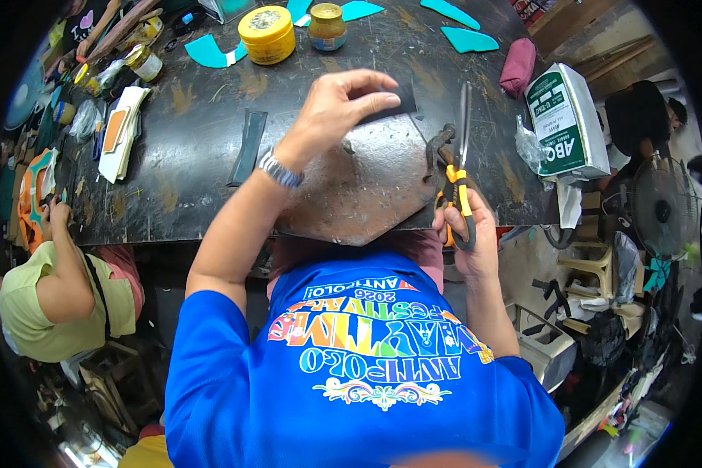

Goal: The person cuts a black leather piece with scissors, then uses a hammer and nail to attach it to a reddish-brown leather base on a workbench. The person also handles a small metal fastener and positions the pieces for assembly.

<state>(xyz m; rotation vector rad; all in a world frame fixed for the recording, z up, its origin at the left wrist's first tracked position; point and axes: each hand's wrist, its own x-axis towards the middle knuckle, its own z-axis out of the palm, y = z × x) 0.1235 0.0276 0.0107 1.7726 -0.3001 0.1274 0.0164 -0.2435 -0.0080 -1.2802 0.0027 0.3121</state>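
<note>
My left hand pinches or presses a small black piece of sheet material at the far edge of a worn brown-grey slab. Part of that piece is hidden by my fingers. Off the slab's right side, my right hand is closed around a pair of scissors with black and yellow-orange handles. Their blades point away from me and look closed together. A dark, curved lump lies between slab and scissors. To the left of the slab rests a dark, waisted strip.
On the dark table stand a yellow tub and a glass jar, among teal cut pieces. A white-green box and a maroon pouch are at right. A person in light green works at left.
</note>
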